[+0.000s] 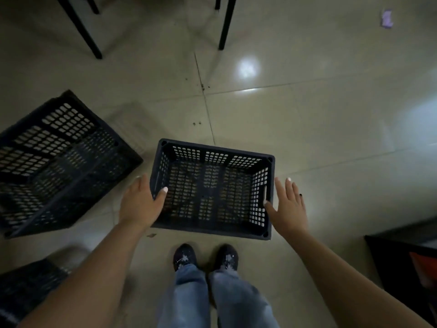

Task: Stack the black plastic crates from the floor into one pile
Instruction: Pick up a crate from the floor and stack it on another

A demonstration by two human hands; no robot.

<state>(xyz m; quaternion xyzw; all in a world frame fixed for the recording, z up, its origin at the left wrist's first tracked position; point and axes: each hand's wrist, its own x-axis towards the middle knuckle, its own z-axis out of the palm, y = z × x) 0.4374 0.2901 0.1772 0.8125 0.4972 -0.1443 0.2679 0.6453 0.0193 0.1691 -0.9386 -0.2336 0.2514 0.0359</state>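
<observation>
An empty black plastic crate [214,148] stands upright on the tiled floor just ahead of my shoes. My left hand [139,204] grips its left wall, thumb hooked over the rim and fingers outside. My right hand [289,207] is beside the right wall with fingers spread, only the thumb tip touching near the handle slot. A second black crate [59,162] lies tipped over to the left, apart from the first. A third black crate [30,285] shows at the bottom left, partly hidden by my left arm.
Black furniture legs [88,34] [224,27] stand at the back. A dark piece of furniture [406,261] fills the right bottom corner. A purple scrap [387,18] lies far right. Bare tiles stretch ahead and to the right of the middle crate.
</observation>
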